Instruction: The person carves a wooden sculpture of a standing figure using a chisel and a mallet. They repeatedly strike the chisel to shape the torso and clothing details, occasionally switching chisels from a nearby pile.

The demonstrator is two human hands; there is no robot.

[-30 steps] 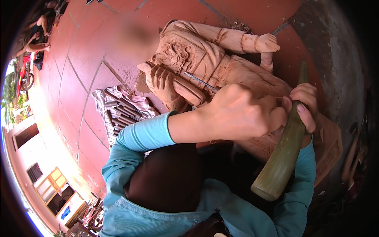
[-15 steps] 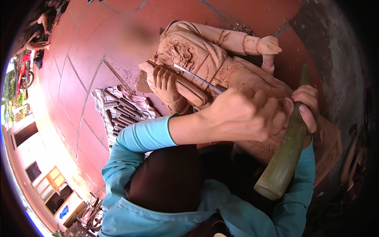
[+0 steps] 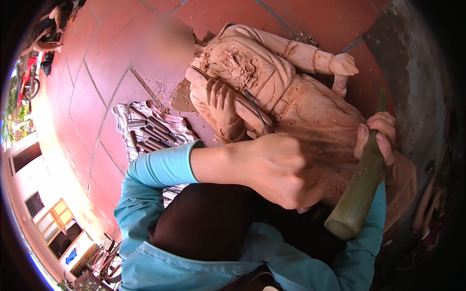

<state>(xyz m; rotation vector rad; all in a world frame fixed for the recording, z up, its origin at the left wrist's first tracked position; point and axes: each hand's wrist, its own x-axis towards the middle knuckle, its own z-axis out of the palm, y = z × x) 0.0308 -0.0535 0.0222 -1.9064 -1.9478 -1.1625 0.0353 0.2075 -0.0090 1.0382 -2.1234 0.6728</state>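
Observation:
A carved wooden statue (image 3: pixel 315 111) lies on its back across the floor in front of me. My left hand (image 3: pixel 279 167) is closed in a fist round a chisel (image 3: pixel 256 109); its thin dark blade points up toward the statue's chest, and most of the handle is hidden in the fist. At the statue's lower part, my right hand (image 3: pixel 379 133) grips the narrow end of a greenish, tapered, horn-like mallet (image 3: pixel 357 191). Its thick end hangs toward me, beside my right sleeve and apart from the chisel.
Several dark-handled tools (image 3: pixel 151 133) lie on a striped cloth (image 3: pixel 121 121) left of the statue. Wood chips (image 3: pixel 306 40) are scattered on the red tiled floor (image 3: pixel 97 53). Another person's legs (image 3: pixel 48 46) and a red motorbike (image 3: pixel 30 80) are at the far left.
My left hand has shifted down toward me, and the chisel blade shows shorter and at a steeper slant. The mallet has moved slightly right. The statue appears further right in view.

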